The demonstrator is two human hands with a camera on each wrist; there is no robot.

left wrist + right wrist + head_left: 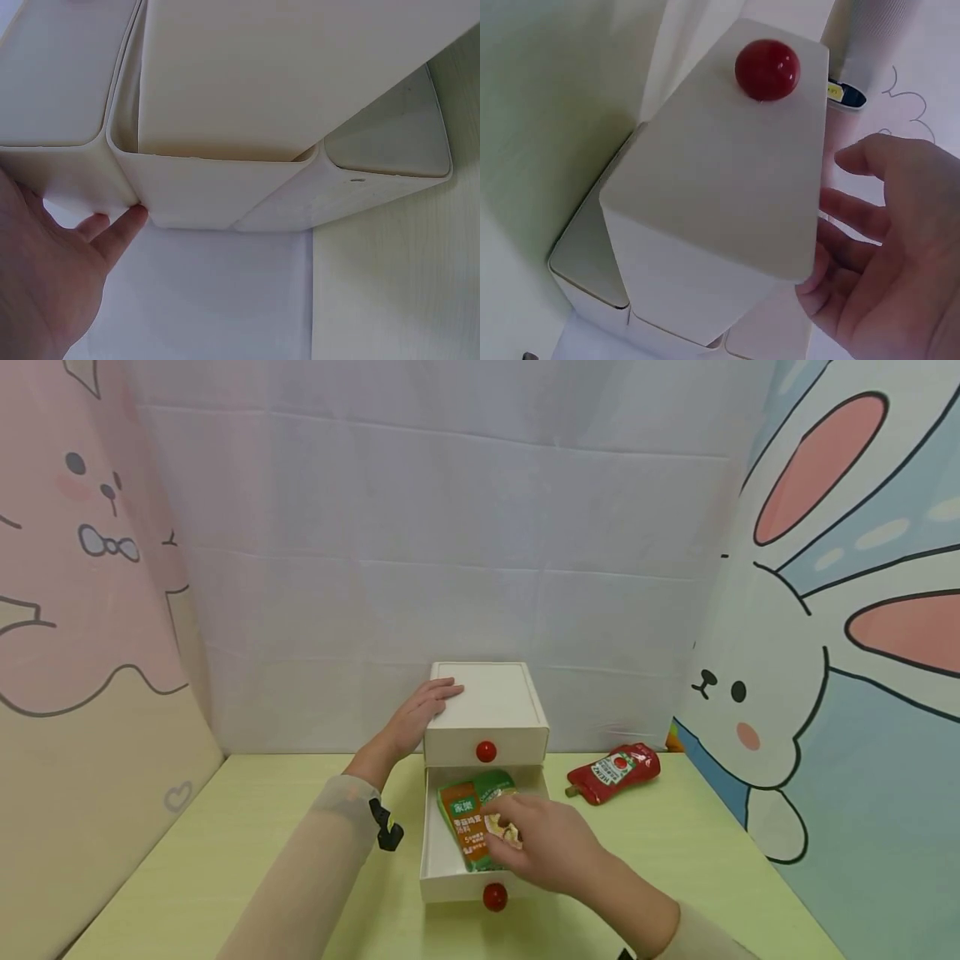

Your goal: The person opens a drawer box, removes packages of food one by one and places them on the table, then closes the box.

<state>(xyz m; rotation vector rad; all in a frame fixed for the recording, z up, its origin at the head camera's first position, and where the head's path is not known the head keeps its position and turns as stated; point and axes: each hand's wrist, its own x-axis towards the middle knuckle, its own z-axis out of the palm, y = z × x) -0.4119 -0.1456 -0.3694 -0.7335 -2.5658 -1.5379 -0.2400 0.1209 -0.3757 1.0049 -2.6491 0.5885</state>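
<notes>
A white cabinet (489, 697) with red ball knobs stands at the back of the table, one drawer (453, 888) pulled out below its top one. In that drawer lies a green and orange food packet (467, 822). My left hand (411, 720) rests on the cabinet's left top edge, fingers extended; the left wrist view shows that hand (56, 274) against its side. Over the pulled-out drawer is my right hand (551, 843), its thumb and fingers apart and overlapping the packet. The right wrist view has the right hand (892, 247) bent beside the drawer front (712, 150); the packet is hidden there.
A red Heinz ketchup pouch (615, 773) lies on the table right of the cabinet. The left wrist view shows another closed section (390, 135) below the pulled-out drawer. Cloth sheets hang behind and at both sides, with cartoon rabbits (750, 693) on the right.
</notes>
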